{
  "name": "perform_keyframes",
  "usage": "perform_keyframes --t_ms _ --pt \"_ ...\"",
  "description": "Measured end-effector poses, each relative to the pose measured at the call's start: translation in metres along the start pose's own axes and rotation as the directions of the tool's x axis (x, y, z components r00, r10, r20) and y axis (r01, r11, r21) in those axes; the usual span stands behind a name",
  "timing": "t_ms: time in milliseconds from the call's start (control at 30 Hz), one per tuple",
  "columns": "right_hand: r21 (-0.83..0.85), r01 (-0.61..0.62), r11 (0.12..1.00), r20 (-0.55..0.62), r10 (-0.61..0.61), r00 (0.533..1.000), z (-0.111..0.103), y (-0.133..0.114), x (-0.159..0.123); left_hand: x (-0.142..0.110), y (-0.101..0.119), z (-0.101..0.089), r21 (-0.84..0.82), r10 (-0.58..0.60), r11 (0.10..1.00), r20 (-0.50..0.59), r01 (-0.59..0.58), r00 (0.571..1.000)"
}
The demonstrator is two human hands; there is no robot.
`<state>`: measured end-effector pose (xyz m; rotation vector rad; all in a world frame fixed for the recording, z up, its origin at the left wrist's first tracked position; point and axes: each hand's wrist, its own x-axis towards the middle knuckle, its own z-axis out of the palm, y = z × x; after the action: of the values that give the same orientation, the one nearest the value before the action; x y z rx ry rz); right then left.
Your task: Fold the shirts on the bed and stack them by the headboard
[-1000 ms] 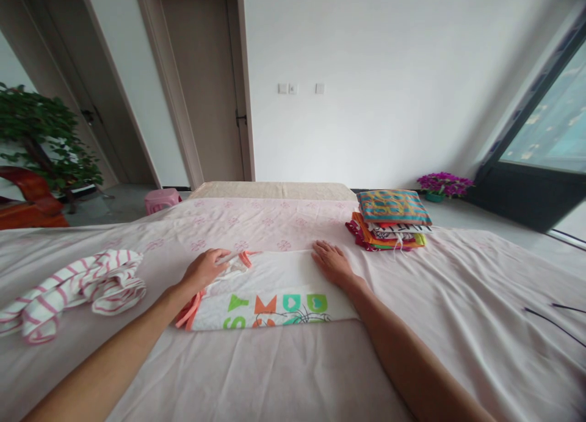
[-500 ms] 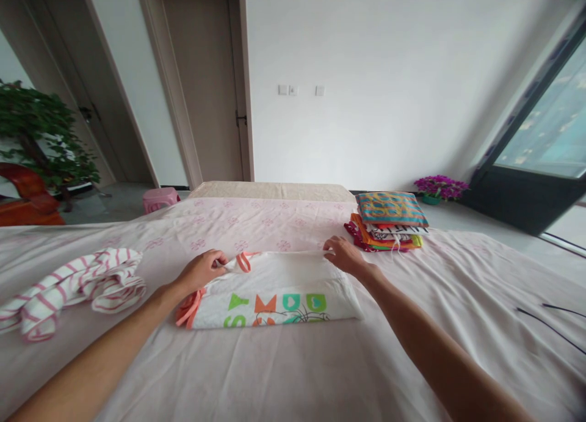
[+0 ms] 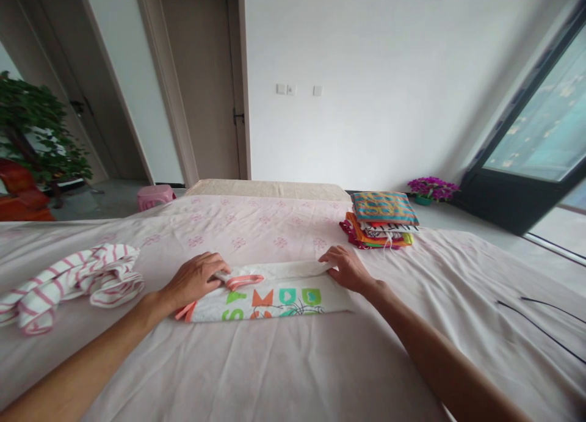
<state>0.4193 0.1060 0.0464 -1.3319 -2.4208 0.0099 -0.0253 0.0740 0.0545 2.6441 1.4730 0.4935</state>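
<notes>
A white T-shirt [image 3: 274,300] with coral trim and green, orange and teal print lies folded into a band on the pale bedsheet [image 3: 256,373]. At its far left, my left hand [image 3: 199,274] pinches the edge near the coral neckline. My right hand [image 3: 345,268] grips the far right corner, thumb under and fingers over the cloth. Between the two hands the far edge is partly turned over toward me. To the left lies a crumpled white garment with pink stripes [image 3: 82,281], apart from my hand.
Folded clothes in a stack [image 3: 382,220] sit on the bed's far right, a blue-and-orange striped piece on top. Thin black cords [image 3: 535,324] lie at the right. Beyond the bed are a pink stool [image 3: 155,197], purple flowers [image 3: 433,189] and a leafy plant [image 3: 36,129].
Both hands have drawn the shirt's far edge up and toward me, so the shirt is narrower and the coral neckline lies closer to the print. The view has shifted slightly.
</notes>
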Motion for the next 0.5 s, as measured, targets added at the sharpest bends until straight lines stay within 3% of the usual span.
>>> perform_keyframes --t_ms 200,500 --pt "0.009 -0.035 0.999 0.036 0.034 0.999 -0.008 -0.009 -0.006 0.001 -0.004 0.004 -0.053 -0.05 0.997 -0.038 0.048 0.998" --pt "0.06 0.043 0.997 0.084 -0.048 0.995 -0.009 -0.014 -0.022 0.001 -0.004 0.009 -0.008 -0.155 0.988 -0.025 0.155 0.988"
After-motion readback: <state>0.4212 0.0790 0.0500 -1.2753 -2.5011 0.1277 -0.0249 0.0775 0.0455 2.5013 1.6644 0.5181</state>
